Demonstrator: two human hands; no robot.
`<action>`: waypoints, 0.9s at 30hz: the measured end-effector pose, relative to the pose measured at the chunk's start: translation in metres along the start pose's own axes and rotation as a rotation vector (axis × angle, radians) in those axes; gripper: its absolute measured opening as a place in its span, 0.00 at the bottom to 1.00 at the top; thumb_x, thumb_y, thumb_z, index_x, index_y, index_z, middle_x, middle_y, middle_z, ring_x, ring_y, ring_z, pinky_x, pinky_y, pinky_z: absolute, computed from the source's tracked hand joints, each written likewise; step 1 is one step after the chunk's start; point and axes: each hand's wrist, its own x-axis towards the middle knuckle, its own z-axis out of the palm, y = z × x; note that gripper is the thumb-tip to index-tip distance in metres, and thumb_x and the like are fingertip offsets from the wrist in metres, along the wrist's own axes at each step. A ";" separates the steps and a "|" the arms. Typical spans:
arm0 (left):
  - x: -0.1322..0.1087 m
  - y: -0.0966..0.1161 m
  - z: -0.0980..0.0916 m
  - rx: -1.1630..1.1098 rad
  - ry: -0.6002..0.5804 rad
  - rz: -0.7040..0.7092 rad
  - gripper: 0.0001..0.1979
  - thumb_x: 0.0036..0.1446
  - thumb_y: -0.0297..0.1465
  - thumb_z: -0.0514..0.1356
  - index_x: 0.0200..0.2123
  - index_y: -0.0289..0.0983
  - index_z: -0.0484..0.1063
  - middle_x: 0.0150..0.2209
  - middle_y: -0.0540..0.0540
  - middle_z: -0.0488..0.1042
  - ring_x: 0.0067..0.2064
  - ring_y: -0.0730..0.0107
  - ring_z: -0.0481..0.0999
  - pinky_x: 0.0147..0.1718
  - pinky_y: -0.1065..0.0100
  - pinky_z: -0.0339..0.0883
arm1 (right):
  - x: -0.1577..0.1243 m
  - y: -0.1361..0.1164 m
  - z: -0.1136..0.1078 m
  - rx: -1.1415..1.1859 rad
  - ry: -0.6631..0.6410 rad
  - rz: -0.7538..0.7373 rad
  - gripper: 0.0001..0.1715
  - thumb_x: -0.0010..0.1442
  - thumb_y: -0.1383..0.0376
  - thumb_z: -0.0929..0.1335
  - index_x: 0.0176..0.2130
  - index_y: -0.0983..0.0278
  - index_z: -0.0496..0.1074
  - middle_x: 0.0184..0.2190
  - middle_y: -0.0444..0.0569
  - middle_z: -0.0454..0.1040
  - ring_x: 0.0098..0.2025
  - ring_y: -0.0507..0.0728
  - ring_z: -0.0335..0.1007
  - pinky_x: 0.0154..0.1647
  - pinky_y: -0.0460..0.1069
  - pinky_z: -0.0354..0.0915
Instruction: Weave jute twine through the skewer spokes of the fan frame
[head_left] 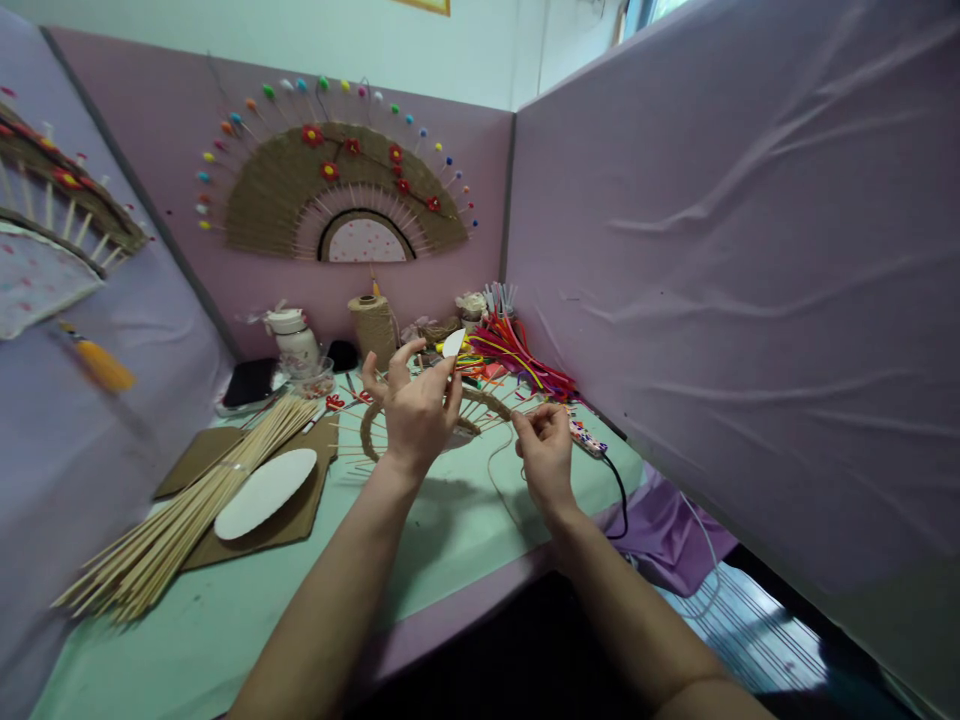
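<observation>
One frame (487, 400), on or just over the table (450, 565), has arch (367, 432) and sticks (349, 449) joined, decorating apparently outstanding; right hand (546, 455) pinching the arch's end, left hand (417, 412) apart, raised, grip unclear.

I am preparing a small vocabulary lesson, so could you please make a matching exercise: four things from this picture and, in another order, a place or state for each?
1. Fan with red flowers
2. White oval piece
3. Spool of twine
4. Right hand

A. Standing upright at the back of the green table
B. At the right end of the curved frame
C. Mounted on the pink panel
D. Lying on brown cardboard

Pairs: 1-C, 2-D, 3-A, 4-B
</observation>
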 end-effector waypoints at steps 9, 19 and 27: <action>0.005 -0.002 -0.004 -0.037 0.006 -0.107 0.11 0.60 0.34 0.57 0.42 0.40 0.75 0.32 0.43 0.78 0.56 0.55 0.68 0.61 0.45 0.36 | 0.003 -0.020 -0.002 -0.004 -0.223 0.075 0.17 0.54 0.53 0.70 0.36 0.64 0.72 0.21 0.40 0.63 0.20 0.47 0.53 0.18 0.44 0.51; 0.003 0.015 -0.013 0.017 0.140 -0.062 0.15 0.61 0.36 0.56 0.50 0.42 0.72 0.56 0.40 0.69 0.56 0.55 0.62 0.56 0.56 0.53 | 0.000 -0.023 0.004 -0.021 -0.122 -0.005 0.18 0.55 0.52 0.69 0.33 0.64 0.72 0.21 0.42 0.64 0.22 0.50 0.58 0.20 0.45 0.55; 0.000 0.026 -0.011 -0.166 0.024 0.057 0.17 0.64 0.30 0.53 0.56 0.39 0.65 0.51 0.41 0.74 0.51 0.63 0.71 0.52 0.61 0.63 | 0.003 -0.023 0.003 -0.048 -0.097 -0.027 0.17 0.56 0.51 0.68 0.33 0.63 0.71 0.22 0.41 0.64 0.22 0.50 0.58 0.21 0.45 0.56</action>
